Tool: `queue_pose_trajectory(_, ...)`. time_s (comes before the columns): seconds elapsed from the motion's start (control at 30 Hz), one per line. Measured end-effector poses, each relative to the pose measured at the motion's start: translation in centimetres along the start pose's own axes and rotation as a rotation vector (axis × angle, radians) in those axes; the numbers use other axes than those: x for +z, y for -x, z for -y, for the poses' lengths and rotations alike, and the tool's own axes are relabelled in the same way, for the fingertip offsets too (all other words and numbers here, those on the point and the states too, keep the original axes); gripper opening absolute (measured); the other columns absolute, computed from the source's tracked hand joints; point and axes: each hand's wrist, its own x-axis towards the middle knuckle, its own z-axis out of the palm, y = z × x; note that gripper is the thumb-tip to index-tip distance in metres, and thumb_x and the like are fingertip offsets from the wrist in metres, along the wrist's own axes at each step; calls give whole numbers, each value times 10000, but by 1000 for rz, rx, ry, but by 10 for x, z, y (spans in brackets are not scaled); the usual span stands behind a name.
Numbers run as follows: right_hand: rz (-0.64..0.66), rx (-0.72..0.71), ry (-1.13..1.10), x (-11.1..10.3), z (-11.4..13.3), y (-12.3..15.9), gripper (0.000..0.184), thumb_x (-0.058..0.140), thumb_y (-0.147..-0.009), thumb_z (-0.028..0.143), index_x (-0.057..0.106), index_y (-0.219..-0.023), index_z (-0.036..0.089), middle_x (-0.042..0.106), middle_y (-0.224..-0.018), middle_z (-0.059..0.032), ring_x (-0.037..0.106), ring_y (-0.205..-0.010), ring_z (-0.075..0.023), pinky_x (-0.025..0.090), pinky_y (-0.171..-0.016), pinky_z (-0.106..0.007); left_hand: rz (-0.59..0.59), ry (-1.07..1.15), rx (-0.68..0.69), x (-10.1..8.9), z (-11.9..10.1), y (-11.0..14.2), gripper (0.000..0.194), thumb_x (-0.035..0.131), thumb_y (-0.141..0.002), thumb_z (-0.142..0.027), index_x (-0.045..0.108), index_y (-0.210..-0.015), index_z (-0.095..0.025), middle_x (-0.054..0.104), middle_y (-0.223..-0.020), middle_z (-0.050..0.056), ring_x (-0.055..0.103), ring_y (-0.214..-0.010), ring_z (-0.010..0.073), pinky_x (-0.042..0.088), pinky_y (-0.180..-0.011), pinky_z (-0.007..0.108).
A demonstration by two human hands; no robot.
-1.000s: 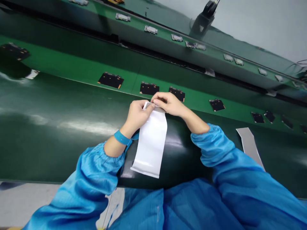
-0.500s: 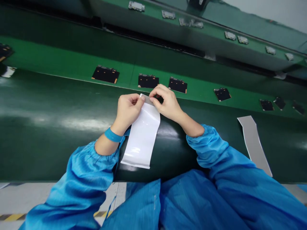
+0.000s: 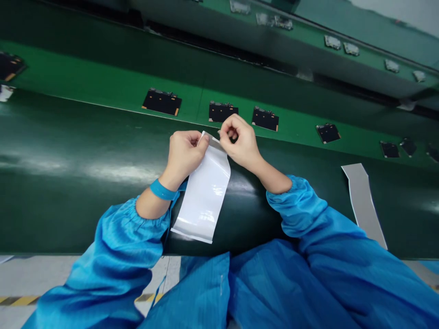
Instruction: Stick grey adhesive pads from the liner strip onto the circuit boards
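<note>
My left hand (image 3: 187,153) pinches the upper left corner of a glossy white sheet (image 3: 207,196) between thumb and fingers. This long strip has a grey band along its top and a narrow turned-up edge at the bottom. It slants down toward me over the dark green bench. Beside its upper right corner, my right hand (image 3: 242,144) is closed in a pinch, the thumb and forefinger together. A tiny pale bit shows at those fingertips, too small to name. A blue band (image 3: 163,189) circles my left wrist.
A grey strip with white edges (image 3: 365,201) lies on the bench (image 3: 85,201) to the right. Several black circuit boards (image 3: 162,102) rest on the lighter green belt (image 3: 113,91) beyond my hands. Small pale metallic parts (image 3: 332,42) line a higher shelf at the back.
The right hand has come away from the sheet's top edge, its fingers curling tighter. The left hand keeps its pinch. The view has tilted, shifting the boards and back shelf.
</note>
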Motion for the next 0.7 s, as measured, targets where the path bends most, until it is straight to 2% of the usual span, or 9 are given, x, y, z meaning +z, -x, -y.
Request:
queue_pose_trajectory(0.1, 7, 134, -103, -3, 2, -3, 57, 602, -956, 203, 556, -939, 232, 642, -934, -27, 554, -799, -173, 540, -809, -361, 11, 20, -19, 0, -1, 1, 397, 663, -866, -356, 508, -541, -188, 390, -526, -20, 327, -532, 110, 218, -518, 295)
queue_pose_trajectory(0.27, 97, 176, -107, -1, 11, 0, 152, 632, -922, 188, 612, -1064, 240, 693, -970, -33, 594, -820, -177, 545, -801, -351, 13, 34, -19, 1, -3, 2, 423, 673, -872, -364, 483, -535, -195, 365, -534, -20, 298, -535, 113, 193, -522, 311)
queue_pose_trajectory(0.5, 123, 102, -52, 1, 13, 2, 239, 583, -928, 138, 579, -1141, 245, 688, -997, -48, 621, -892, -209, 554, -855, -389, 24, 37, -8, 2, -3, 2, 422, 666, -881, -371, 495, -538, -194, 376, -532, -18, 303, -535, 114, 198, -527, 318)
queue_pose_trajectory(0.7, 110, -77, 65, 3, 14, 8, 221, 496, -994, 152, 555, -1189, 237, 639, -1014, -72, 612, -1029, -264, 551, -970, -479, 35, 21, -17, 3, -3, 2, 334, 639, -863, -348, 581, -579, -183, 428, -540, -12, 345, -546, 119, 219, -532, 304)
